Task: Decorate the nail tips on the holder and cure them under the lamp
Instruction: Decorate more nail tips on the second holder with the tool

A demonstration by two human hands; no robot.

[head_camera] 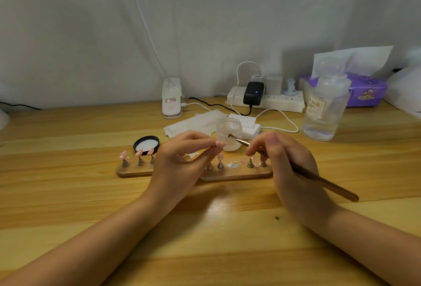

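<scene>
The left hand [180,160] pinches a pink nail tip [220,143] above the wooden holder [239,172] on the worktop [91,194]. At its 3 o'clock, the right hand [289,167] grips a brush [319,180], bristles just beside the tip.

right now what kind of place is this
Probably a home nail-art desk: a wooden holder of nail tips, a "NAIL" bottle, and a power strip by a fabric backdrop.
</scene>
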